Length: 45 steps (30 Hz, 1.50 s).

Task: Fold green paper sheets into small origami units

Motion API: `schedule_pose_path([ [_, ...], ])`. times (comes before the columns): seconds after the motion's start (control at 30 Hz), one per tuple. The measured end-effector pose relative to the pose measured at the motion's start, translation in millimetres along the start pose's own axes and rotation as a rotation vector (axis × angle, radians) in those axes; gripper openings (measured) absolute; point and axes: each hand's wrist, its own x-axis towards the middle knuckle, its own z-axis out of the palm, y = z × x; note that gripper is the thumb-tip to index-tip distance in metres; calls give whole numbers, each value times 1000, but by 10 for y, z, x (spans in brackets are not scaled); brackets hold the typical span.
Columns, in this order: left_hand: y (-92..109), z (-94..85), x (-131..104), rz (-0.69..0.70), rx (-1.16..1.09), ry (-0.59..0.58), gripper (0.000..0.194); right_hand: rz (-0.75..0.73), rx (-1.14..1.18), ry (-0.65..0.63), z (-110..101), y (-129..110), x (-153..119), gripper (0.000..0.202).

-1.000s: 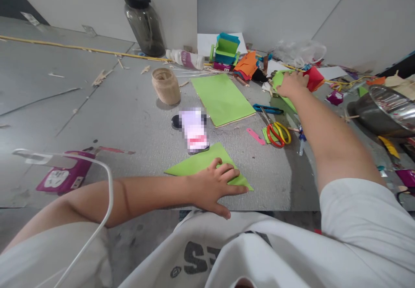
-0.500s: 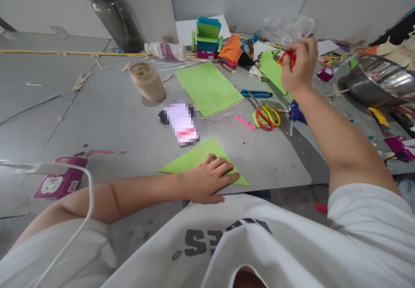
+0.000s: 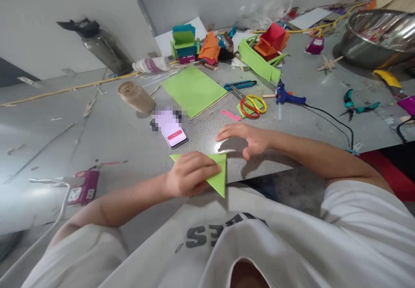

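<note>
A folded green paper triangle (image 3: 218,176) is at the table's front edge, one corner hanging past it. My left hand (image 3: 191,173) grips it, fingers over its top and thumb hidden below. To the right, my right hand (image 3: 243,137) hovers over the table with fingers apart and nothing in it. A phone (image 3: 173,130) with a lit screen lies behind the triangle. Farther back are a stack of green sheets (image 3: 194,90), scissors with red and yellow handles (image 3: 254,106), a pink strip (image 3: 231,115) and a blue cutter (image 3: 240,85).
A blue glue gun (image 3: 290,98) with a black cable lies right of the scissors, near teal pliers (image 3: 359,106). A metal bowl (image 3: 366,59) stands at the back right. A jar (image 3: 136,97), a dark bottle (image 3: 105,50) and red, orange and green paper pieces (image 3: 270,42) stand farther back.
My right hand has come from the papers at the back right to beside the triangle. My left hand now holds the triangle, which has turned and been lifted slightly. The view has shifted.
</note>
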Motion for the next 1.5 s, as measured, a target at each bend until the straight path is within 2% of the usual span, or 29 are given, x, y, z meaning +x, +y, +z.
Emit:
schedule_pose_path([
  [0.03,-29,-11,15,-76,21,98,20,-21,14,15,57,-53,13,100],
  [0.1,-92,13,19,-255,63,325,19,3,-6,77,159,-166,44,85],
  [0.17,-179,82,-5,-464,30,534,26,132,-4,170,235,-277,85,52],
  [0.23,-300,172,-52,-678,-105,674,38,315,61,256,266,-363,130,28],
  [0.3,-435,263,-129,-783,-261,776,49,451,128,318,257,-406,171,33],
  [0.4,-570,396,-282,-951,-462,712,87,540,149,383,231,-387,211,50],
  [0.47,-575,480,-376,-1062,-579,626,107,584,152,414,231,-340,224,57],
  [0.53,-525,548,-432,-1142,-711,537,114,618,138,397,213,-279,222,65],
  [0.6,-465,585,-445,-1178,-813,472,113,638,108,343,113,-202,191,72],
  [0.67,-429,585,-433,-1175,-845,454,110,663,27,363,-133,-102,106,72],
  [0.73,-427,562,-415,-1156,-835,474,104,752,-278,613,-527,22,-45,63],
  [0.77,-433,548,-408,-1150,-831,487,101,844,-477,738,-759,90,-139,53],
  [0.8,-440,536,-402,-1148,-832,497,99,958,-643,801,-996,157,-237,42],
  [0.83,-446,527,-397,-1149,-836,504,96,1075,-762,820,-1221,222,-331,36],
  [0.9,-445,520,-388,-1156,-852,503,93,1259,-864,737,-1583,334,-479,44],
  [0.97,-429,523,-376,-1161,-870,485,90,1344,-890,647,-1778,417,-545,46],
  [1.03,-409,531,-361,-1168,-886,469,86,1375,-897,588,-1820,475,-532,40],
  [1.1,-399,539,-350,-1174,-895,473,83,1401,-911,545,-1776,524,-480,27],
  [1.2,-406,545,-348,-1172,-896,498,81,1426,-953,539,-1698,611,-408,14],
  [1.37,-416,531,-358,-1180,-904,480,81,1343,-977,564,-1702,745,-341,9],
  [1.5,-399,506,-350,-1198,-904,465,83,1363,-986,551,-1669,732,-229,22],
])
